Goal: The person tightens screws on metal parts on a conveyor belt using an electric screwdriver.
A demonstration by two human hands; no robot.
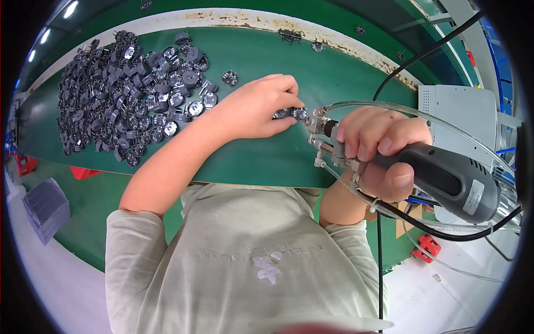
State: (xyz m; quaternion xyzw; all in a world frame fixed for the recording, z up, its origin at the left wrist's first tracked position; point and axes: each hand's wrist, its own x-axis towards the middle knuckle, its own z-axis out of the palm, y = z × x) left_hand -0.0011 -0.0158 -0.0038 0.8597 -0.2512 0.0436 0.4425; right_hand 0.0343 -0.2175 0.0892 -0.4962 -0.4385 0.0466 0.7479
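My left hand (261,107) pinches a small round black part (300,113) between thumb and fingers, over the green tabletop (267,161). Another dark part (280,114) shows just under those fingers. My right hand (384,131) is wrapped round a dark grey power screwdriver (445,178) held nearly level. Its metal nose (316,123), fitted with a clear tube, points left and meets or almost touches the pinched part; I cannot tell whether they touch. The driver's tip is too small to make out.
A large heap of black round parts (128,94) covers the left of the table. One loose part (229,78) lies beyond my left wrist. A worn white rail (222,19) runs along the far edge. A light grey box (461,114) stands at right, with black cables and clear tubing nearby.
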